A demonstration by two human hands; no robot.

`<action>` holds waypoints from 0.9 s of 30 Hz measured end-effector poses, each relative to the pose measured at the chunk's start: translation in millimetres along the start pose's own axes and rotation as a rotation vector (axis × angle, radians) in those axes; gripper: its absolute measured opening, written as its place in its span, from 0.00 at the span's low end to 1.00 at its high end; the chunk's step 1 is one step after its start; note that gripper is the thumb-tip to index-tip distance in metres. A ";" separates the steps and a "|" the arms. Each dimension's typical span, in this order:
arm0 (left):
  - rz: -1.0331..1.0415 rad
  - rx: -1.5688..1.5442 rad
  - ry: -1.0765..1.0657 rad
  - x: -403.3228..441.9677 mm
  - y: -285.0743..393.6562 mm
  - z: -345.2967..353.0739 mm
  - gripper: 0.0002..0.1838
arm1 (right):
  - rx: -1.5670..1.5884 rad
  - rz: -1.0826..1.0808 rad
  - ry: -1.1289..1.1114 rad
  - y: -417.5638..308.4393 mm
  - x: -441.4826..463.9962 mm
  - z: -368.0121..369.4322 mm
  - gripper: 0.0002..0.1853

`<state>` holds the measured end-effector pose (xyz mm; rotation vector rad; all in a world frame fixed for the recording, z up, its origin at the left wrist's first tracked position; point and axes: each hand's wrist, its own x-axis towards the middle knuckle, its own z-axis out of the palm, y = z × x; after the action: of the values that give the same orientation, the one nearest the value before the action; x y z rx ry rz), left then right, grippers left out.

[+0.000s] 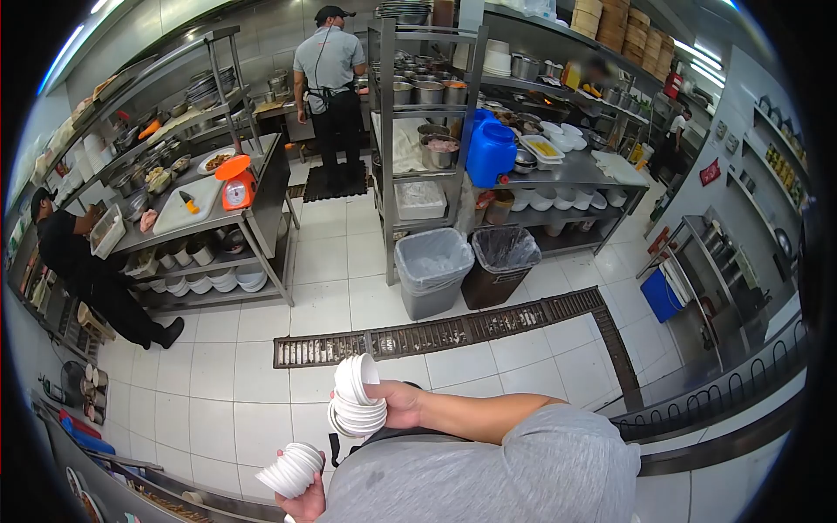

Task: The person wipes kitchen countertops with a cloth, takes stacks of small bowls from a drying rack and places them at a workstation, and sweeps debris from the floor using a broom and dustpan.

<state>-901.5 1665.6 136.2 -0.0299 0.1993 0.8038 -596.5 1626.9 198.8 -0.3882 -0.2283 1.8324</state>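
Observation:
My right hand is wrapped around a tall stack of white bowls, held in front of my grey shirt. The top bowl of that stack tips outward. Lower in the view, my left hand grips a second, shorter stack of white bowls, tilted on its side. Both stacks are held above the tiled floor, apart from each other. Most of my left arm is hidden by my body.
A floor drain grate crosses the tiles. Beyond it stand a grey bin and a brown bin. A person in black works at the left counter; another person stands at the back. A steel counter edge runs along the lower left.

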 end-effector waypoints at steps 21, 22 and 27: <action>0.156 0.054 0.076 50.6 47.4 35.5 0.33 | -0.022 0.140 0.006 -39.0 90.8 -1.5 0.34; 0.166 0.054 0.072 60.1 52.8 37.5 0.33 | -0.026 0.146 -0.001 -45.9 100.0 -1.6 0.34; 0.121 0.115 0.080 124.2 87.9 45.4 0.30 | -0.062 0.038 -0.077 -85.5 149.8 7.2 0.33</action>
<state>-873.1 1819.7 161.6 0.0590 0.3252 0.9115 -561.3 1795.2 213.3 -0.3676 -0.3338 1.8834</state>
